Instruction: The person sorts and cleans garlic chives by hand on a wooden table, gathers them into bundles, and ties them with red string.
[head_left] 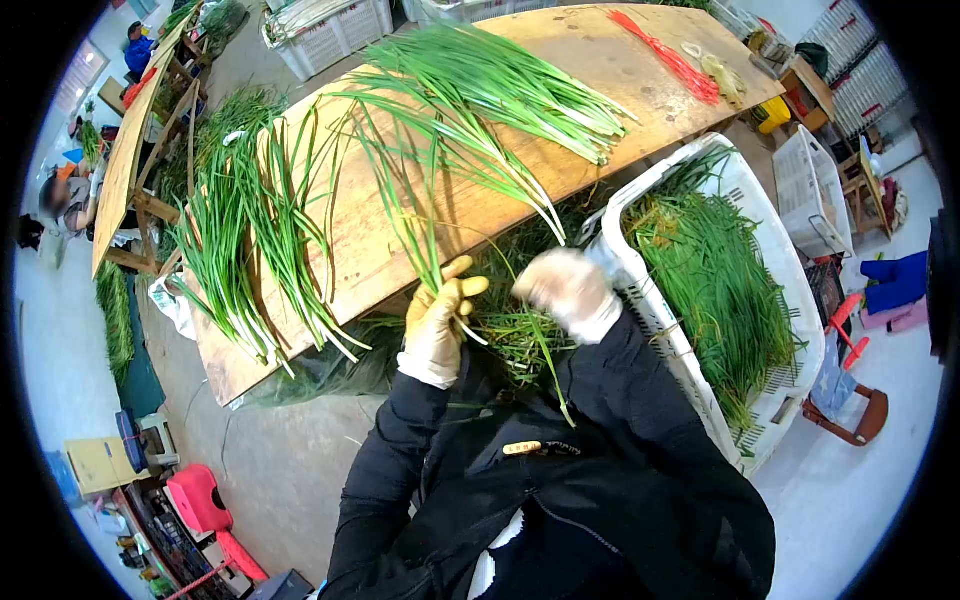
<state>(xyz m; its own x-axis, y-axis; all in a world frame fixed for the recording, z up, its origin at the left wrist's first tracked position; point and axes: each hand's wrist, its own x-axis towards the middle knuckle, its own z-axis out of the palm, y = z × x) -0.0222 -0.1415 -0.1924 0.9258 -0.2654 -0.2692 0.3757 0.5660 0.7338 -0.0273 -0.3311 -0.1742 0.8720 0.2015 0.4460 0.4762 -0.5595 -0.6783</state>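
My left hand (437, 318), in a pale glove, is closed around a few stalks of Chinese chives (427, 250) at the near edge of the wooden table (335, 262). My right hand (570, 292), gloved too, is smeared by motion just right of it, so its fingers cannot be made out. A long thin leaf (543, 350) hangs between the hands, over my lap. On the table lie a large bunch of chives (520, 85) at the back and two smaller bunches (225, 255) at the left. Loose trimmings (515, 345) show below the table edge.
A white plastic crate (680, 345) full of chives stands at my right. Red ties (670, 60) lie on the table's far right. More white crates (330, 35) stand behind the table. At the far left, people sit by another wooden table (135, 150).
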